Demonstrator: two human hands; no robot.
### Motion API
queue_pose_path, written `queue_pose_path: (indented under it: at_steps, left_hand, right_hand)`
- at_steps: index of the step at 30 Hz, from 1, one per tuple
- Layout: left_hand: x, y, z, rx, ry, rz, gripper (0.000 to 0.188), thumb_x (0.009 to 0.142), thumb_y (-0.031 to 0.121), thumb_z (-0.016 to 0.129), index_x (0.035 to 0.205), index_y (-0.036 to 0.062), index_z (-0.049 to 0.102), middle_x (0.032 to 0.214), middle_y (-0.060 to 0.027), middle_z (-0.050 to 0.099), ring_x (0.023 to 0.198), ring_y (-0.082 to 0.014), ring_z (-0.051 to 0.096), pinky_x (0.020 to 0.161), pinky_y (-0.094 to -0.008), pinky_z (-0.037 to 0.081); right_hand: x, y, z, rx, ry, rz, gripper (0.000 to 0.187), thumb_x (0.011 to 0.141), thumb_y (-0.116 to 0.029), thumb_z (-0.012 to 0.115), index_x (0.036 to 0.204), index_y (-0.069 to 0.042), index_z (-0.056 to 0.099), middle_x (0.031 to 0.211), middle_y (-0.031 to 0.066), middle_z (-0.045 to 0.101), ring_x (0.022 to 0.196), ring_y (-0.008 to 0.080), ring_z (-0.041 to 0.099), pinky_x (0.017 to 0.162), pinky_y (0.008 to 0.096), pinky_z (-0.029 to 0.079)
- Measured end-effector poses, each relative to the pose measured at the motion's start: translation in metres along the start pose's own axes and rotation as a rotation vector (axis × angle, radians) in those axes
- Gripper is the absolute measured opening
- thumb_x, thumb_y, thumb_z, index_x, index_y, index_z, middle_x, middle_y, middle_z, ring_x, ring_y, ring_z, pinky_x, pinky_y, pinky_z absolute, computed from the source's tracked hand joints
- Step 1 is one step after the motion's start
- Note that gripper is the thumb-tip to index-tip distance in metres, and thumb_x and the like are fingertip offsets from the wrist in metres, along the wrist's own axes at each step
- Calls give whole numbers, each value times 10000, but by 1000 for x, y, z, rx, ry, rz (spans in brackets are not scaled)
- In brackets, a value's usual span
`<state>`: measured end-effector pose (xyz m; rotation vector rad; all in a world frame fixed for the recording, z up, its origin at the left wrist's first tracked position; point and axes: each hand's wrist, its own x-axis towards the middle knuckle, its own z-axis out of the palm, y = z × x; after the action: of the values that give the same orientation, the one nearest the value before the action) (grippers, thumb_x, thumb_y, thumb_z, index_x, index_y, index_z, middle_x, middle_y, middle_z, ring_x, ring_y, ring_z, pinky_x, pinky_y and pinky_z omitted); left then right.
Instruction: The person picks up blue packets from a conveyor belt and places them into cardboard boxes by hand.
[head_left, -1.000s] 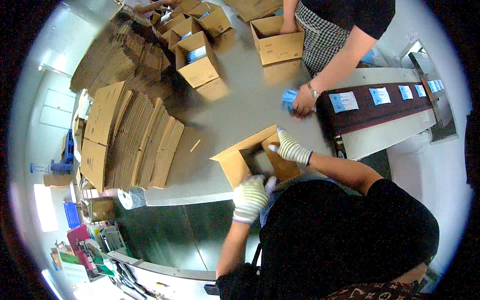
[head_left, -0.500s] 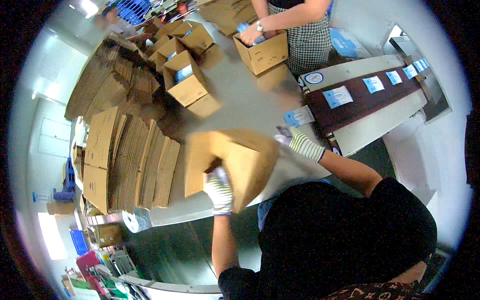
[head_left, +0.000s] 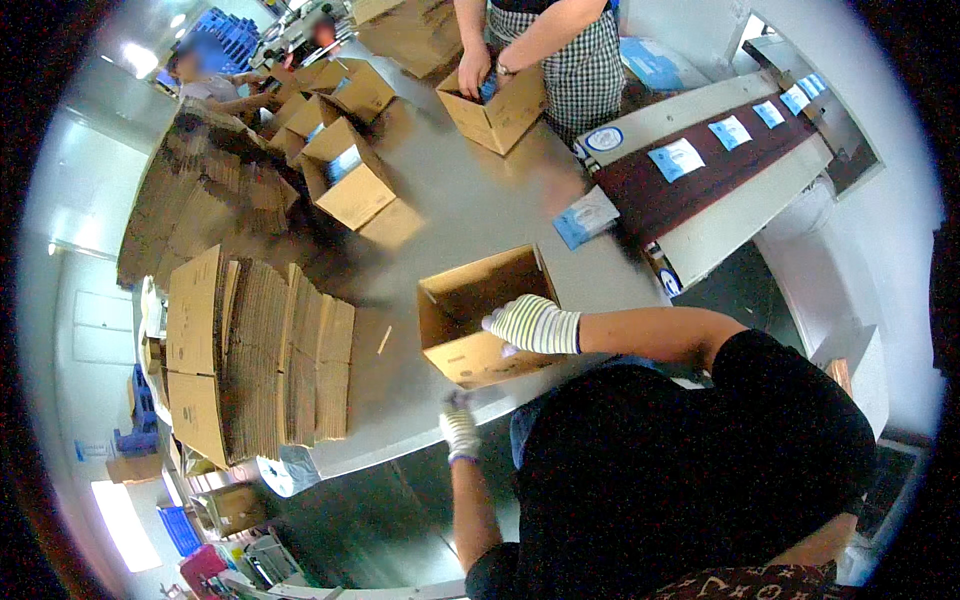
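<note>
At the near edge of a bench [head_left: 465, 205], an open box [head_left: 472, 350] is standing upright to the right of a stack of flat cartons [head_left: 275, 360], while a pouch [head_left: 588, 217] is lying at the end of a belt [head_left: 700, 196]. The gloved right hand [head_left: 535, 325] is straddling the near rim, its fingers curling inside and apparently pinching the wall. The left hand [head_left: 460, 430] is hovering just off the near corner, holding nothing visible; blur is hiding how far its fingers are opening. Seemingly empty, the box is looking light and stiff-walled, its opposite rims offering the surest hold. Unlike half a second earlier, it is resting squarely rather than tilting from the left hand, and the right hand is no longer reaching beside the pouch.
</note>
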<state>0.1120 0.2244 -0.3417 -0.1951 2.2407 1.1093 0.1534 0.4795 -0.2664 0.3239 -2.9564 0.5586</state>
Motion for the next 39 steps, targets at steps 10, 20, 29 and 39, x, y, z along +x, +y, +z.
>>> queue_pose_path:
  at_steps: [10,20,29,39]
  left_hand:
    - [-37,67,-59,1578,109,1251,306,799,137,473,1080,79,581,1190,-101,543,1268,-286,344,1080,-518,173]
    - [-20,52,19,1420,-50,1056,136,775,219,551,775,108,627,773,-73,635,732,-226,630,693,-367,473]
    - [-64,-9,31,982,419,1444,455,712,187,618,1146,105,508,1091,-88,545,1114,-287,469,915,-416,380]
    - [-237,-291,56,262,-652,680,317,741,221,727,957,35,589,875,-98,637,817,-214,608,772,-328,484]
  right_hand:
    - [5,0,18,-151,-80,-421,284,808,-361,507,786,-87,578,711,88,602,703,273,608,574,391,475]
    - [-28,-37,43,-146,-15,-381,419,810,-502,485,749,-110,621,711,103,623,755,281,598,725,407,438]
    - [-77,-66,90,-524,-33,-188,171,794,-274,500,787,-156,624,756,22,616,793,201,582,710,382,419]
    - [-274,-147,136,-517,-114,76,380,806,-421,511,1029,-130,614,1046,83,623,1042,275,549,947,483,346]
